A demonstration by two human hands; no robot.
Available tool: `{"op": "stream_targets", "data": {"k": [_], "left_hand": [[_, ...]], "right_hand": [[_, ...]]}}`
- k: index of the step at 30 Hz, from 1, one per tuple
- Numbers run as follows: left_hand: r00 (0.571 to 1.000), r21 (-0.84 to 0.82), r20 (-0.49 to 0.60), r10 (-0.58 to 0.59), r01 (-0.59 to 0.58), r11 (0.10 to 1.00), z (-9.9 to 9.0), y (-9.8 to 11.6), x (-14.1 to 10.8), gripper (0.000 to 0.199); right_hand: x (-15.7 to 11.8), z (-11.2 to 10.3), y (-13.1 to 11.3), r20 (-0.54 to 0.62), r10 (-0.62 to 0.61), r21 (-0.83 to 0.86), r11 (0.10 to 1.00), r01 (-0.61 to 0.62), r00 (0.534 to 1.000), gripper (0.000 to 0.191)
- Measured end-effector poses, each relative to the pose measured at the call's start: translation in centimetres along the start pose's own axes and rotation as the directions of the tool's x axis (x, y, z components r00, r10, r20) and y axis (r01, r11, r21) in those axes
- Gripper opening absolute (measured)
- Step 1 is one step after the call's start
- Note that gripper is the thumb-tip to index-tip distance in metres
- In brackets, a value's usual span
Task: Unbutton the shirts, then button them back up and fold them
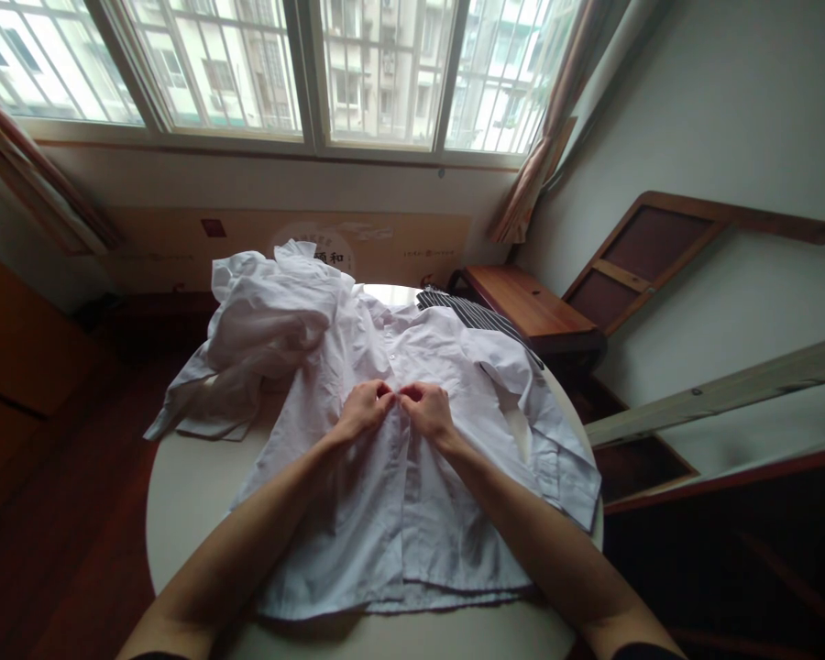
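A white shirt [357, 541] lies spread on the round white table [185, 495], its hem toward me and its collar at the far side. My left hand [368, 406] pinches the shirt's front edge at mid-height. Close beside it, my right hand [426, 409] pinches the other side of the front opening. The fingertips of both hands nearly meet; any button between them is too small to make out. One sleeve of the shirt lies along the table's right edge.
Crumpled white clothing [268, 312] is heaped at the table's far left and hangs over the edge. A black striped cloth [481, 314] lies at the far right. Beyond stand a wooden stool [522, 298], a long cardboard box [234, 243] and a barred window.
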State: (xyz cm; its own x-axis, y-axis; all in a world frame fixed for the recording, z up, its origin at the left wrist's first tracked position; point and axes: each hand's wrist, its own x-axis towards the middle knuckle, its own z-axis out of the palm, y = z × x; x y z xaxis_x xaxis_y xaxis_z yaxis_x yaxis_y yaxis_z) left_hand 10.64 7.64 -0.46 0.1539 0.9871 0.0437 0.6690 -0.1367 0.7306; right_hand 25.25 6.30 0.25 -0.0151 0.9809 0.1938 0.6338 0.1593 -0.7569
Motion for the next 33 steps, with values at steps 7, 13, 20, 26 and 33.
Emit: {"op": "stream_targets", "data": {"k": [7,13,20,26,33], "left_hand": [[0.998,-0.151,0.005,-0.069,0.069,0.986,0.2,-0.5,0.4,0.018],[0.998,-0.245,0.023,-0.058,0.062,0.967,0.9,-1.3,0.7,0.018],[0.998,-0.187,0.001,-0.061,0.06,0.981,0.9,-1.0,0.6,0.017],[0.997,-0.158,-0.047,-0.057,0.049,0.986,0.8,-0.8,0.4,0.018],[0.982,-0.486,0.081,-0.173,0.19,0.853,1.3,-1.0,0.3,0.018]], "right_hand": [[-0.1,0.4,0.3,-0.011,-0.022,0.063,0.998,0.023,1.0,0.017],[-0.3,0.4,0.1,0.012,-0.015,0.043,0.999,0.014,1.0,0.018],[-0.2,0.5,0.4,0.044,0.012,0.12,0.993,-0.018,0.999,0.02],[-0.1,0.9,0.7,0.046,0.042,0.266,0.963,-0.053,0.998,0.02],[0.9,0.8,1.4,0.284,0.187,0.584,0.744,-0.324,0.94,0.02]]}}
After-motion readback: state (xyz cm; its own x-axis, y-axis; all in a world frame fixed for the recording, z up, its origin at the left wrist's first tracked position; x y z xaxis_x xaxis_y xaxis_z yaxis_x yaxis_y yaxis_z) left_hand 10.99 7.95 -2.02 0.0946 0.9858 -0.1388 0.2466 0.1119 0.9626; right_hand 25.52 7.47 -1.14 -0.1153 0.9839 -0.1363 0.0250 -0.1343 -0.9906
